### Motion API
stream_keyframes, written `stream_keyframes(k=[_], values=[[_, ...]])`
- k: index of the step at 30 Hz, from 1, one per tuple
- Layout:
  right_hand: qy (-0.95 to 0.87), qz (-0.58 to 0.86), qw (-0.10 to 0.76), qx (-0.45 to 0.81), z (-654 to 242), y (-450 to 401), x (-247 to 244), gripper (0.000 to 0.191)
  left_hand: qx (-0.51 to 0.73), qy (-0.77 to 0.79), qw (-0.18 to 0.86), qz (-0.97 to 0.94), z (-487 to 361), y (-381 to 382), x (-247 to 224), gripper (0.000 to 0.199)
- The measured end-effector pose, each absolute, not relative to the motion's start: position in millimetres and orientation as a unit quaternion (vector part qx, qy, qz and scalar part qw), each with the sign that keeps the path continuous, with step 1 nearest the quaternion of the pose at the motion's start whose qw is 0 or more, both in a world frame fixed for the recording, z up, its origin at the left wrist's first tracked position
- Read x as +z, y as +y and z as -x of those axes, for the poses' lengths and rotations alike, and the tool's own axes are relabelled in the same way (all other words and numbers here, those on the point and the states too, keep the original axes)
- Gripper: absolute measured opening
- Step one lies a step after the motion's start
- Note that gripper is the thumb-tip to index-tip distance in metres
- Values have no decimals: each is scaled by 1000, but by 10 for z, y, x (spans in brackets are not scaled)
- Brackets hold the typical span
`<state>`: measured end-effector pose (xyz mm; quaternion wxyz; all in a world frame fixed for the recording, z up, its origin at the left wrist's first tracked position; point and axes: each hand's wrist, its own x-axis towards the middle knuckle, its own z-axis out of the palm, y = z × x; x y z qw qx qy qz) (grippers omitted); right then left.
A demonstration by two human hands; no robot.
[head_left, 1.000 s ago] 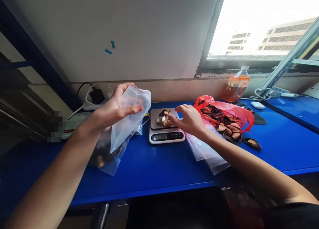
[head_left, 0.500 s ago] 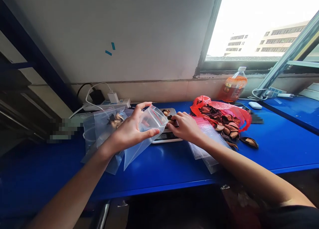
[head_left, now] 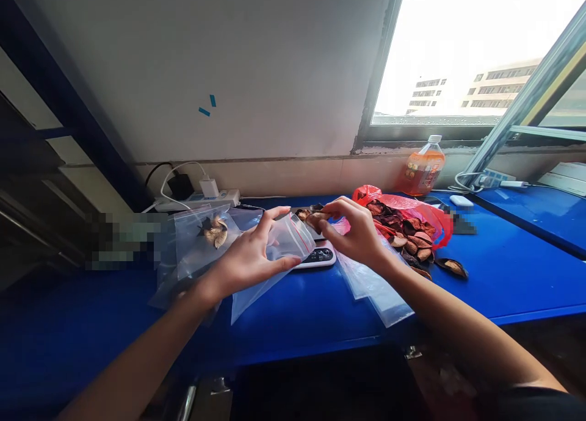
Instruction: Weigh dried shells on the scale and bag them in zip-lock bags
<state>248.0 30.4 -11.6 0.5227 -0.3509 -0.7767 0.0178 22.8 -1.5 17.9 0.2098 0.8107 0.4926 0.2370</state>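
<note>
My left hand (head_left: 249,256) grips a clear zip bag (head_left: 293,237) with a red seal line, thumb and fingers spreading its mouth toward the right. Close to that mouth, my right hand (head_left: 354,233) pinches dark brown dried husk pieces (head_left: 315,218). Below both hands lies a white kitchen scale (head_left: 320,257), largely covered by the bag and hands. A red plastic bag (head_left: 433,210) on the right lies open, full of similar dried husks (head_left: 412,232). Left of my left hand, clear bags (head_left: 187,250) lie flat, with a pale and dark husk cluster (head_left: 213,230) showing.
More clear bags (head_left: 389,302) lie under my right forearm. A loose husk (head_left: 452,267) rests right of the red bag. Along the wall stand a power strip (head_left: 224,197) with chargers and an orange drink bottle (head_left: 423,168). The blue table (head_left: 320,329) has its front edge nearby.
My right hand has lifted husk pieces from the scale up to the mouth of the zip bag. The left hand still holds the bag open. The camera view has shifted slightly.
</note>
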Motion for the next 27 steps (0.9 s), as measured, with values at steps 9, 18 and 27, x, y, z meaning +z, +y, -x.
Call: stream_keyframes(k=[9,18,27], values=[[-828,291,468,105,-2404,297,-88,18,271,456,267,-804,-193,62,176,83],[-929,295,223,35,-2218,947,-248,17,421,450,370,-695,271,126,287,81],[-791,282,483,247,-2284,748,-204,21,341,484,332,-734,79,44,136,82]])
